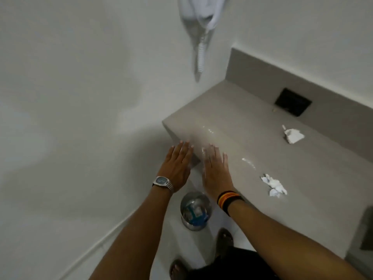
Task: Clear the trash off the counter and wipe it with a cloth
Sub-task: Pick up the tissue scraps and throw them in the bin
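Note:
The grey counter [238, 110] runs from the centre to the right. On it lie a crumpled white tissue [275, 185] near the front edge and a folded white paper scrap [293, 135] further back. A thin white streak [248, 163] and wet gleams mark the surface between them. My left hand [177, 166], with a wristwatch, hovers flat just off the counter's left corner, holding nothing. My right hand [217, 170], with striped wristbands, is spread palm-down over the front edge; something whitish blurs at its fingertips. No cloth is visible on the counter.
A round metal bin [194, 211] with rubbish inside stands on the floor below the counter's corner. A white wall-mounted hair dryer [201, 27] with coiled cord hangs above. A black socket plate [292, 102] sits in the backsplash. My sandalled feet are at the bottom.

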`<state>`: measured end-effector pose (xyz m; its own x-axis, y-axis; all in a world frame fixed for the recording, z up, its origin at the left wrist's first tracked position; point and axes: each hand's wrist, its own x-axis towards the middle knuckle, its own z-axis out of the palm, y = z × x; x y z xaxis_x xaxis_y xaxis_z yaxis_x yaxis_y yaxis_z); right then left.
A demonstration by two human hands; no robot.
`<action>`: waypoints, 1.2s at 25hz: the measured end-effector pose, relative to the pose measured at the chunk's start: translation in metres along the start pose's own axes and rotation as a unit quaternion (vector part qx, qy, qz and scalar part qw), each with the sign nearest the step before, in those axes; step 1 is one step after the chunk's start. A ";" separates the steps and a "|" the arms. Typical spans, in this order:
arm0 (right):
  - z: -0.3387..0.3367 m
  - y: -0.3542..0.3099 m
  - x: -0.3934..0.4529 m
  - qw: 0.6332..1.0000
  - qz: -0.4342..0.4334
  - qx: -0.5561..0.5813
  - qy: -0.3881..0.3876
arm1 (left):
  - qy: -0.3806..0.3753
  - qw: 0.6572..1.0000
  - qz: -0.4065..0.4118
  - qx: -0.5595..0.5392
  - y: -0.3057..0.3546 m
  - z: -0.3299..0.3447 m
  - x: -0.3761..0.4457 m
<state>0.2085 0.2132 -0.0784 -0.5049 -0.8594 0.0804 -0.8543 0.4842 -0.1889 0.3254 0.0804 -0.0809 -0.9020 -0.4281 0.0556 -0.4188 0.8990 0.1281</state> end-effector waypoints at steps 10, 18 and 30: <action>-0.096 0.237 0.056 0.972 0.228 -0.009 0.047 | 0.003 0.992 0.125 -0.016 0.113 -0.013 0.198; -0.066 0.374 0.103 0.937 0.329 0.086 -0.083 | -0.105 0.980 0.150 -0.077 0.237 0.056 0.344; -0.075 0.346 0.054 0.907 0.397 0.139 0.033 | -0.060 0.973 0.199 -0.101 0.243 0.056 0.249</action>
<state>-0.1235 0.3469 -0.0662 -0.9613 -0.2421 -0.1316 -0.1591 0.8775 -0.4524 -0.0073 0.1973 -0.0916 -0.9993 -0.0250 0.0264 -0.0155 0.9496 0.3131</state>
